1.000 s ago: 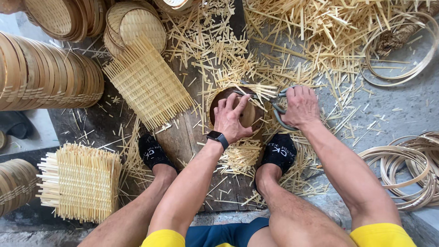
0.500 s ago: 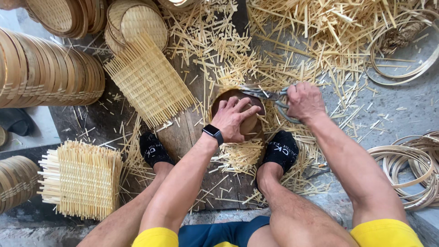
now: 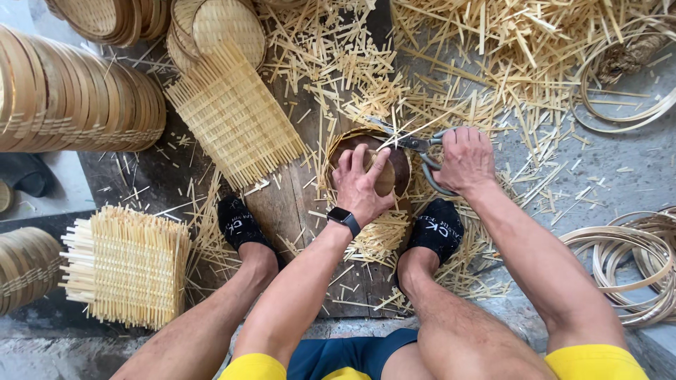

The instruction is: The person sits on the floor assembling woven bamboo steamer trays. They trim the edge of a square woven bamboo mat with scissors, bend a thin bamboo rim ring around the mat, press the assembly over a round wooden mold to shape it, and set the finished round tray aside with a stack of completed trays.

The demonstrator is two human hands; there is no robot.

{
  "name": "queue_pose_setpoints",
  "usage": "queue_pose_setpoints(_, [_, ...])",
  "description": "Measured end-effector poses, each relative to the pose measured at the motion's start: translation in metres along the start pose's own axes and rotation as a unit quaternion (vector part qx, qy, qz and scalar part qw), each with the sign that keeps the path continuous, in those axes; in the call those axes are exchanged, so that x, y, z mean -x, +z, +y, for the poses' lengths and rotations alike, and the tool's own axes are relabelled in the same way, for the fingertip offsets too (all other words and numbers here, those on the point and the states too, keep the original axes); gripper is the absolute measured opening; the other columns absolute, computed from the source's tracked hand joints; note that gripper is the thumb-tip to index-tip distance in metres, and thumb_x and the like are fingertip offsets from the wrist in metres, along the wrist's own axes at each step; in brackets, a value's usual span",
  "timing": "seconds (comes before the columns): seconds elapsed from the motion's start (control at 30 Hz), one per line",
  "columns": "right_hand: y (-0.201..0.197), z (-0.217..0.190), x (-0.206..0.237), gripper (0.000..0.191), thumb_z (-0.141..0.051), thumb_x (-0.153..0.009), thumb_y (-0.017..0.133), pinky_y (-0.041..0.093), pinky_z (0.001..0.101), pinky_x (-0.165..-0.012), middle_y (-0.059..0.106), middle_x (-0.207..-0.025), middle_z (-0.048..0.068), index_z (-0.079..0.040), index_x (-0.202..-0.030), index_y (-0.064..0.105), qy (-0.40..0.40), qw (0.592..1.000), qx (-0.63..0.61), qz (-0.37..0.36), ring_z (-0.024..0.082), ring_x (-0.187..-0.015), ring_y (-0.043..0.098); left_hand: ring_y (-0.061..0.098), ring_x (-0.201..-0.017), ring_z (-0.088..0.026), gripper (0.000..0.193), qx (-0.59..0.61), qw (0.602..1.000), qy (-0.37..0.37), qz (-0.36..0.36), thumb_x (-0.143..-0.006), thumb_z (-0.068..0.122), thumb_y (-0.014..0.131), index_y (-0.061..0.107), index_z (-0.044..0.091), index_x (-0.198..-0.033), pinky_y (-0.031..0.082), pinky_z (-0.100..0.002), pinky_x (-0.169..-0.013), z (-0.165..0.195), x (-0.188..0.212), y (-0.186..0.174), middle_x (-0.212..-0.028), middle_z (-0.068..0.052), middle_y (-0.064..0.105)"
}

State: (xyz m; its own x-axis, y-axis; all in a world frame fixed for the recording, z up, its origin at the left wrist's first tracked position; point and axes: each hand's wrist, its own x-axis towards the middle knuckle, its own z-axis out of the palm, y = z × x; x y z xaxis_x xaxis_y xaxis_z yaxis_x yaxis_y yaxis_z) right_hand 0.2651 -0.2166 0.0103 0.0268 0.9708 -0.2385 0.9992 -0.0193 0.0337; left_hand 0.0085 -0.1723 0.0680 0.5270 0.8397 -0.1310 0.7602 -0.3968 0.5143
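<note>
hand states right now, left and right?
Left hand: spread open, pressing on the round basket.
Right hand: closed on the scissors.

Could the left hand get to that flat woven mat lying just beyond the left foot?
Probably yes: the left hand presses on the round mould, and only loose bamboo offcuts lie between it and the woven mat.

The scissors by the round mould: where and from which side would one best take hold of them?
By the looped handles, from the right. The scissors lie with blades pointing left over the woven bamboo piece, loops toward the right hand, which grips them there. The blade end is crowded by bamboo strips and the left hand, pressing on the piece.
</note>
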Motion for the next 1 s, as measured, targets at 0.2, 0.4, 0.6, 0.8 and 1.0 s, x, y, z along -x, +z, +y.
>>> queue_pose_setpoints(0.2, [0.013, 0.026, -0.001, 0.020, -0.028, -0.101, 0.063, 0.054, 0.0349, -0.070, 0.061, -0.084, 0.008, -0.008, -0.095, 0.064, -0.038, 0.998, -0.022, -0.044, 0.019, -0.076, 0.061, 0.035, -0.138, -0.038, 0.091, -0.012, 0.997, 0.063, -0.047, -0.053, 0.027, 0.091, 0.058, 0.032, -0.138, 0.033, -0.061, -0.106, -0.013, -0.003, -0.021, -0.147, -0.010, 0.042])
queue_pose_setpoints(0.4, [0.008, 0.005, -0.002, 0.050, -0.052, -0.068, 0.072, 0.055, 0.0355, -0.062, 0.062, -0.073, 0.012, -0.004, -0.081, 0.063, -0.073, 0.981, -0.009, 0.177, 0.024, -0.068, 0.063, 0.033, -0.139, -0.038, 0.092, -0.022, 0.990, 0.086, -0.112, -0.051, 0.026, 0.090, 0.057, 0.035, -0.137, 0.032, -0.059, -0.106, -0.027, -0.009, -0.026, -0.150, -0.007, 0.041])
queue_pose_setpoints(0.6, [0.013, 0.010, -0.006, 0.015, -0.021, -0.088, 0.066, 0.052, 0.0345, -0.063, 0.061, -0.077, 0.011, -0.006, -0.087, 0.064, -0.041, 0.998, -0.025, 0.027, 0.021, -0.071, 0.061, 0.034, -0.140, -0.040, 0.105, -0.033, 0.997, 0.069, -0.006, -0.052, 0.037, 0.092, 0.047, 0.032, -0.146, 0.028, -0.064, -0.112, -0.026, -0.003, -0.016, -0.149, -0.014, 0.039])
queue_pose_setpoints(0.8, [0.006, 0.006, -0.003, 0.038, -0.038, -0.072, 0.067, 0.053, 0.0354, -0.059, 0.062, -0.074, 0.013, -0.002, -0.080, 0.063, -0.078, 0.975, -0.031, 0.204, 0.024, -0.066, 0.061, 0.038, -0.130, -0.046, 0.111, 0.022, 0.990, -0.116, 0.070, -0.058, 0.038, 0.092, 0.038, 0.032, -0.155, 0.038, -0.061, -0.108, -0.013, 0.006, 0.013, -0.146, -0.024, 0.037])
queue_pose_setpoints(1.0, [0.017, 0.006, -0.010, 0.018, -0.024, -0.092, 0.060, 0.054, 0.0347, -0.065, 0.064, -0.079, 0.010, -0.006, -0.087, 0.061, -0.014, 0.999, 0.016, -0.025, 0.020, -0.075, 0.063, 0.038, -0.131, -0.045, 0.111, 0.003, 0.998, -0.055, 0.013, -0.050, 0.032, 0.094, 0.044, 0.033, -0.149, 0.036, -0.062, -0.107, -0.019, 0.000, -0.004, -0.146, -0.019, 0.038])
